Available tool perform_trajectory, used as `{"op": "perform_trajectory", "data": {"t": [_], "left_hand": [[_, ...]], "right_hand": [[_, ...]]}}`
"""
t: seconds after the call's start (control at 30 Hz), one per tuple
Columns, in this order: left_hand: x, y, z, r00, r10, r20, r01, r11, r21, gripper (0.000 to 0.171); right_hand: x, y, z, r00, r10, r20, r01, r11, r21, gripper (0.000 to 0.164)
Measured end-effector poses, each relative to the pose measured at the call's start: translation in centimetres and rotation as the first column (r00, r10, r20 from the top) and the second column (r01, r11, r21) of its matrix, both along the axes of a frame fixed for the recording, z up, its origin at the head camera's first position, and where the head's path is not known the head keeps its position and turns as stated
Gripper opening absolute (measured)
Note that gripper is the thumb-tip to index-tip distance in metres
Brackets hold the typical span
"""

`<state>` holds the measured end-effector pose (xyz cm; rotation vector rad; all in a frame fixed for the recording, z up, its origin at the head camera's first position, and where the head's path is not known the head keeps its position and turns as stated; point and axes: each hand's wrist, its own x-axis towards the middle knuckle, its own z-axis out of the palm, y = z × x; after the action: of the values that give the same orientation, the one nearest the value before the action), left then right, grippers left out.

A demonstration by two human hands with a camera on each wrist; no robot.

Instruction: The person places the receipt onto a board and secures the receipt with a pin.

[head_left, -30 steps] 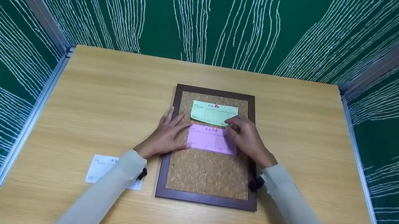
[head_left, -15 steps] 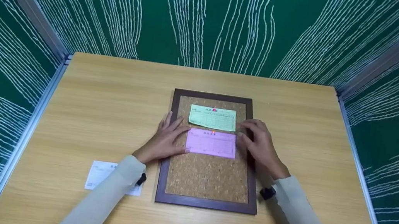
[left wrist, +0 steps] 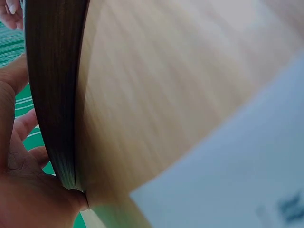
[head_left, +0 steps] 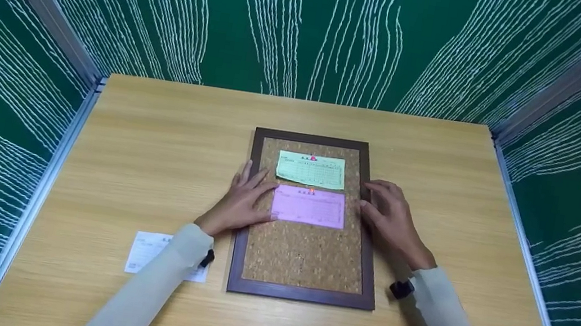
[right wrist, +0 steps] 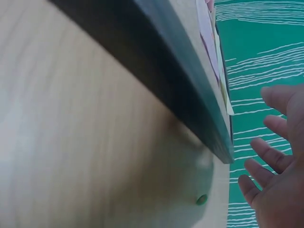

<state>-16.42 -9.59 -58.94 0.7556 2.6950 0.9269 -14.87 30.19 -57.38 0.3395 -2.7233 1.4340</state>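
Note:
A cork board (head_left: 305, 259) with a dark brown frame lies on the table, bearing two printed slips. The upper green slip (head_left: 311, 174) carries a pinkish-red pushpin (head_left: 313, 157) at its top edge; an orange-red pushpin (head_left: 311, 190) sits at the top of the purple slip (head_left: 309, 209) below it. My left hand (head_left: 240, 201) rests over the board's left frame, fingers extended, with thumb and index fingertips at the purple slip's left edge. Beside the right frame, my right hand (head_left: 393, 217) holds nothing; its fingers are spread in the right wrist view.
A white printed slip (head_left: 146, 251) lies on the table left of the board, partly under the left sleeve (head_left: 161, 275) in the head view. A small green round thing (right wrist: 202, 199) lies on the table near the board's frame. Green walls with white lines surround the table.
My right hand has drawn back rightward from the slips to the board's right frame. The left hand has stayed at the purple slip's left edge.

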Motion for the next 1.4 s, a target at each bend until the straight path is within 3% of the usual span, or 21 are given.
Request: {"op": "perform_trajectory", "data": {"t": [0.3,0.7,1.07,1.4], "left_hand": [[0.0,0.0,-0.1,1.000,0.008,0.013,-0.008,1.000,0.010,0.081],[0.0,0.1,0.0,1.000,-0.012,-0.005,0.012,1.000,0.001,0.080],[0.0,0.0,0.1,1.000,-0.009,-0.004,0.009,1.000,0.005,0.080],[0.0,0.0,0.0,1.000,-0.007,0.001,0.007,1.000,0.009,0.081]], "right_hand": [[0.5,1.3,-0.9,1.000,0.005,0.005,-0.005,1.000,0.017,0.044],[0.7,2.3,-1.7,0.995,0.075,0.063,-0.081,0.991,0.108,0.058],[1.0,2.8,-2.2,0.992,0.094,0.086,-0.104,0.988,0.116,0.061],[1.0,3.4,-2.9,0.986,0.131,0.100,-0.147,0.973,0.176,0.078]]}}
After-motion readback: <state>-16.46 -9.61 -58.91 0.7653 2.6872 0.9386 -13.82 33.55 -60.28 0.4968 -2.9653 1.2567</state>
